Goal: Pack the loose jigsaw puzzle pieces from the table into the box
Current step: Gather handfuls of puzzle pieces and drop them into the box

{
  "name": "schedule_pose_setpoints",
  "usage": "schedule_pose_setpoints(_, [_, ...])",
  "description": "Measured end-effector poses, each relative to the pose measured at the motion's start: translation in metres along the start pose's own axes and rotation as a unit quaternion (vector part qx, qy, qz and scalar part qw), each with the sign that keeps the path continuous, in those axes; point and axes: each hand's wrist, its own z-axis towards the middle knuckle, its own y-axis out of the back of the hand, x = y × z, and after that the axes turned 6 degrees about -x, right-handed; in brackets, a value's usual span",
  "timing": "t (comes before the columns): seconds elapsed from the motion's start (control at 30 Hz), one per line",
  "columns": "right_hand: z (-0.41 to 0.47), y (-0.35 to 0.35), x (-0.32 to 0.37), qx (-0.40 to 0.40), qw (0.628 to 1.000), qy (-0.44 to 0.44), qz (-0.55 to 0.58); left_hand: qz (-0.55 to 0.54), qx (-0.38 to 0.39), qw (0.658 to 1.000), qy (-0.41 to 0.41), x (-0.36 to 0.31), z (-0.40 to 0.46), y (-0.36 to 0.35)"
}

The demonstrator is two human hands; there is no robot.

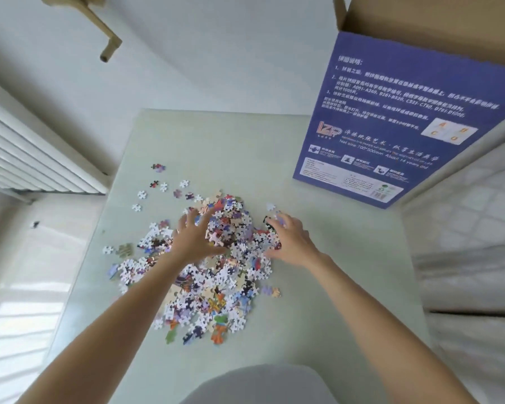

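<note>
A heap of loose jigsaw pieces (216, 275) lies in the middle of the pale green table (333, 287). My left hand (196, 237) rests on the heap's left side with fingers spread. On the heap's right side, my right hand (289, 240) presses in with fingers slightly curved against the pieces. Both hands cup the top of the pile between them. The blue puzzle box (397, 121) stands open at the table's far right, its brown inside facing up.
Several stray pieces (158, 185) lie scattered at the far left of the table, and a few more (271, 291) sit right of the heap. A white radiator (27, 158) is on the left. One dark piece (35, 224) lies on the floor.
</note>
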Motion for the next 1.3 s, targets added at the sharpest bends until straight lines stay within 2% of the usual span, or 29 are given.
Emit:
schedule_pose_setpoints(0.1, [0.005,-0.036,0.014,0.045,0.995,-0.084,0.019,-0.005,0.028,0.999,0.043,0.019,-0.001,-0.015])
schedule_pose_setpoints(0.2, [0.004,-0.062,0.036,0.056,0.994,-0.088,-0.036,0.037,0.047,0.998,0.021,0.024,-0.001,-0.03])
schedule_pose_setpoints(0.3, [0.003,-0.078,0.058,0.027,0.995,-0.072,-0.059,0.079,0.012,0.997,-0.018,0.023,-0.005,-0.045])
schedule_pose_setpoints(0.4, [0.005,-0.088,0.067,-0.054,0.996,-0.056,-0.041,0.026,-0.03,0.999,-0.029,0.028,-0.009,-0.052])
schedule_pose_setpoints(0.47, [0.007,-0.09,0.068,-0.08,0.995,-0.053,-0.012,-0.02,-0.039,0.999,-0.025,0.031,-0.01,-0.052])
schedule_pose_setpoints(0.7, [0.009,-0.08,0.068,-0.092,0.992,-0.052,0.062,-0.08,-0.029,0.996,-0.026,0.03,-0.01,-0.051])
schedule_pose_setpoints(1.03, [0.006,-0.07,0.07,-0.153,0.985,0.007,0.08,-0.115,-0.058,0.99,-0.055,0.014,-0.011,-0.051])
schedule_pose_setpoints(1.3, [0.001,-0.06,0.052,-0.161,0.974,-0.037,0.158,-0.115,-0.063,0.99,-0.052,0.022,-0.009,-0.046])
